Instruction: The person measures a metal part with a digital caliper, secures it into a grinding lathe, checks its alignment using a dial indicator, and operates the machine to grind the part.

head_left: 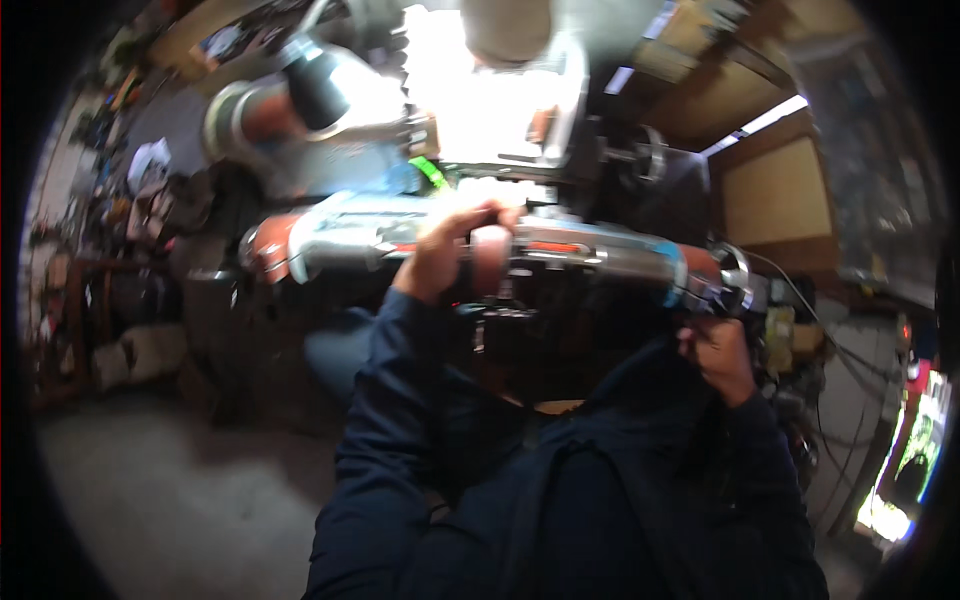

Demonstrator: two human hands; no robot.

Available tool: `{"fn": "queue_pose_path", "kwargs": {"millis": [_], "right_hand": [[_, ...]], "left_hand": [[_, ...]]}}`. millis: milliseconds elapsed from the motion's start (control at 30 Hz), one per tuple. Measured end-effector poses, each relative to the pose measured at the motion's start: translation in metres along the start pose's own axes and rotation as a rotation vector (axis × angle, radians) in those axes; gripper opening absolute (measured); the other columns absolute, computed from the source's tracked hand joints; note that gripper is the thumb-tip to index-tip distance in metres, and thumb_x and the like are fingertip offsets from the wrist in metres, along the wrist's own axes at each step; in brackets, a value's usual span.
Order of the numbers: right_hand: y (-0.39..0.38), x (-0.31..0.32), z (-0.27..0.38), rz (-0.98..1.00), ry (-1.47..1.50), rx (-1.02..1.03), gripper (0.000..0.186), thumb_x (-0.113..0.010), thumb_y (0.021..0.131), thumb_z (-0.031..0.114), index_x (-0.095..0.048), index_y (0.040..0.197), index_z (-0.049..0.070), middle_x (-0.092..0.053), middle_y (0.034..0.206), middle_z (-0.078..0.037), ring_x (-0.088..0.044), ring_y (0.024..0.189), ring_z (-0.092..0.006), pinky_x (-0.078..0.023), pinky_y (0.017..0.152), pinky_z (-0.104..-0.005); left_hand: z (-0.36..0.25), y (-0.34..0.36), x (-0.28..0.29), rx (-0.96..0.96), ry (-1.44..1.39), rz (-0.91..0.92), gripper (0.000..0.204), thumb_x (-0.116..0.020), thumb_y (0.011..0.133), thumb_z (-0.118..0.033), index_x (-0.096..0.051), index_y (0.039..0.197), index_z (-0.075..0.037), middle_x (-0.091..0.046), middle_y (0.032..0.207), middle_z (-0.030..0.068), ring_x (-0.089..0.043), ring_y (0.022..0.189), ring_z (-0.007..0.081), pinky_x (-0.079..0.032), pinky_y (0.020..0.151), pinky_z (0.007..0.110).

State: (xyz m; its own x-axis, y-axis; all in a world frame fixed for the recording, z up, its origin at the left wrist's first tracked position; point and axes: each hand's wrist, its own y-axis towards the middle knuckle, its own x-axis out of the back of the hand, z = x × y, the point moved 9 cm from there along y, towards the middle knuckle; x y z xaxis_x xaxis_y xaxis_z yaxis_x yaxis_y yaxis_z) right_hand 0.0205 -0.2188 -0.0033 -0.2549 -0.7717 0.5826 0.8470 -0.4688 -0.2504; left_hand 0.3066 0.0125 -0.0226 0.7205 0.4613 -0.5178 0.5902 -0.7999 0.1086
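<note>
A long metal machine table [640, 262] with orange-red ends runs crosswise in front of me, blurred by motion. My left hand [432, 255] reaches to its middle, fingers bent together over the top beside a reddish-brown round part [490, 262]. What those fingers grip, if anything, is hidden. Below the table's right end, my right hand [718, 355] is closed, just under a shiny metal handwheel [735, 280]. Whether it holds the wheel's handle cannot be made out. Behind the left hand shows a bright green strip [428, 172].
A glaring, brightly lit machine part [490, 100] rises behind the table, with a dark lamp-like head [315, 85] to its left. Wooden panelling [775, 195] stands at the right, and a cable [800, 295] hangs there. Cluttered shelves [110, 290] line the left. Concrete floor [190, 490] lies below.
</note>
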Motion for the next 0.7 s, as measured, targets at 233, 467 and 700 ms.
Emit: {"fn": "queue_pose_path", "kwargs": {"millis": [233, 467, 700], "right_hand": [[-0.028, 0.019, 0.055, -0.230, -0.866, 0.576, 0.044, -0.079, 0.079, 0.026, -0.064, 0.117, 0.010, -0.067, 0.111, -0.008, -0.065, 0.101, -0.0252, -0.052, 0.084, -0.0414], [0.000, 0.014, 0.096, 0.007, -0.878, 0.837, 0.069, -0.079, 0.076, 0.034, -0.053, 0.139, 0.023, -0.053, 0.144, -0.005, -0.049, 0.136, -0.0268, -0.038, 0.113, -0.0474], [0.010, 0.012, 0.084, 0.075, -0.850, 0.932, 0.057, -0.078, 0.080, 0.034, -0.057, 0.132, 0.027, -0.056, 0.143, -0.002, -0.050, 0.137, -0.0242, -0.038, 0.110, -0.0468]], "left_hand": [[0.002, -0.002, -0.006, 0.064, -0.109, 0.048, 0.049, -0.045, 0.098, -0.042, -0.060, 0.093, 0.005, -0.061, 0.095, 0.0136, -0.055, 0.099, 0.0247, -0.041, 0.096, 0.036], [-0.007, -0.001, -0.012, 0.145, 0.037, 0.089, 0.079, -0.018, 0.102, -0.064, -0.058, 0.086, 0.003, -0.053, 0.094, 0.0110, -0.050, 0.094, 0.0221, -0.040, 0.090, 0.034], [0.001, 0.003, -0.004, 0.114, 0.100, 0.005, 0.063, -0.035, 0.098, -0.052, -0.061, 0.080, 0.003, -0.056, 0.088, 0.0129, -0.052, 0.087, 0.0226, -0.038, 0.083, 0.032]]}}
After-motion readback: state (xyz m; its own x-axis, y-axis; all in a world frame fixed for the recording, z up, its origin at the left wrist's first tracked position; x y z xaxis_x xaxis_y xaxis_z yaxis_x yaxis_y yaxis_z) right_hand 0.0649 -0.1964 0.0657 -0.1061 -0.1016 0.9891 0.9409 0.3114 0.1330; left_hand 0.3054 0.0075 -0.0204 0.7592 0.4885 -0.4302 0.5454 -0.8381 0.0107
